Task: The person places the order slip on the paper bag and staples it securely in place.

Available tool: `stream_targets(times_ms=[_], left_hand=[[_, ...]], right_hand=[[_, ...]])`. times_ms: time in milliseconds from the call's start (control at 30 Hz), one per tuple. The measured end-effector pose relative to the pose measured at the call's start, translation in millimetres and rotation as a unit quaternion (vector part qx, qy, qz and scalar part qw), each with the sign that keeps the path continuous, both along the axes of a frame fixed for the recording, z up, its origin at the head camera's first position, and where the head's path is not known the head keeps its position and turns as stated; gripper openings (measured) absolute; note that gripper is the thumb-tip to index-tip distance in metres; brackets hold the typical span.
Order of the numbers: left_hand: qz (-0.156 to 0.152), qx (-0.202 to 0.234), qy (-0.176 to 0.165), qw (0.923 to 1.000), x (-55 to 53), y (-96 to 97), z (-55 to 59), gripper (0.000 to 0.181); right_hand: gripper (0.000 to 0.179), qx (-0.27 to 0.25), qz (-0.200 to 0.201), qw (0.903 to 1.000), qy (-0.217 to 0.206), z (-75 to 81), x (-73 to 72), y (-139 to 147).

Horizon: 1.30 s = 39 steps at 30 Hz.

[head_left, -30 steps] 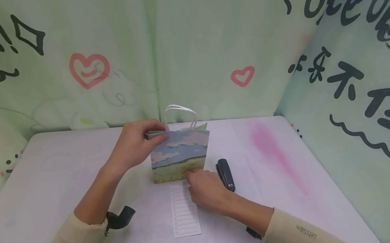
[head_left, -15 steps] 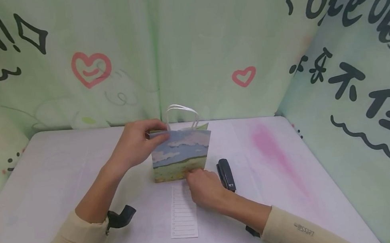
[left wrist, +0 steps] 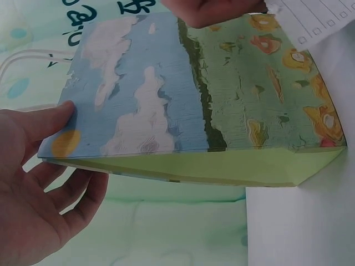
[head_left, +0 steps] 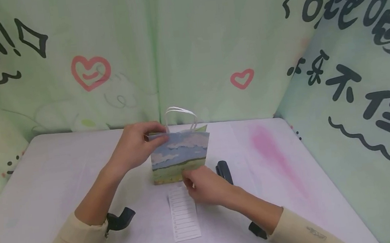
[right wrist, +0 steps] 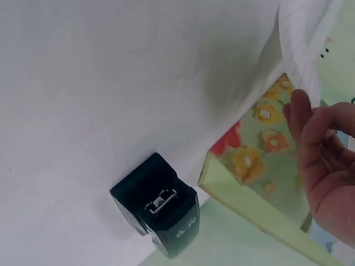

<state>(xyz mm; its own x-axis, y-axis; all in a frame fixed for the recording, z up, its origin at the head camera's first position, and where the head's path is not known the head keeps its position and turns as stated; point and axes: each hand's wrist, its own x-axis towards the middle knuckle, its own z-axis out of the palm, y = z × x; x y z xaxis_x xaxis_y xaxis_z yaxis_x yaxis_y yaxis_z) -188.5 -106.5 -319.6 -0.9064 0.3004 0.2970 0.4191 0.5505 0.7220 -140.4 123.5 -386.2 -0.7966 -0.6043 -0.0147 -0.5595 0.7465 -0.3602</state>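
Note:
A small paper gift bag [head_left: 180, 149] with a painted sky and flower meadow stands upright on the table, its white handles [head_left: 180, 109] raised. My left hand [head_left: 137, 142] pinches its upper left edge, thumb in front and fingers behind. In front of the bag, my right hand [head_left: 207, 184] pinches the far end of a narrow checklist paper [head_left: 186, 220]. That end is lifted and the strip bends down toward the table, as the right wrist view shows with the paper [right wrist: 297, 50]. Its gripped end is partly hidden by the fingers.
A black stapler [head_left: 224, 171] lies just right of the bag, partly behind my right hand; the right wrist view shows the stapler [right wrist: 161, 202] close to the bag's lower corner. Green printed curtains [head_left: 194, 49] enclose the white table [head_left: 129, 241].
My right hand has lifted the far end of the checklist paper slightly off the table, and the strip's near end has shifted a little. The left hand and the bag stay put.

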Motion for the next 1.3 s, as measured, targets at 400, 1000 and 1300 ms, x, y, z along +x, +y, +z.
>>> stream_targets(times_ms=[400,1000,1300], left_hand=[[-0.005,0.005,0.002,1.0000,0.7,-0.4,-3.2,0.019],[-0.005,-0.003,0.003,1.0000,2.0,-2.4,-2.0,0.018],[-0.012,0.003,0.011,0.9999,0.5,-1.3,-1.3,0.018]], right_hand=[[0.004,-0.074,0.001,0.9966,-0.036,12.1,2.1,10],[0.012,-0.159,-0.028,0.9867,-0.018,32.4,3.9,17],[0.010,-0.208,-0.045,0.9770,0.011,42.3,-2.5,19]])
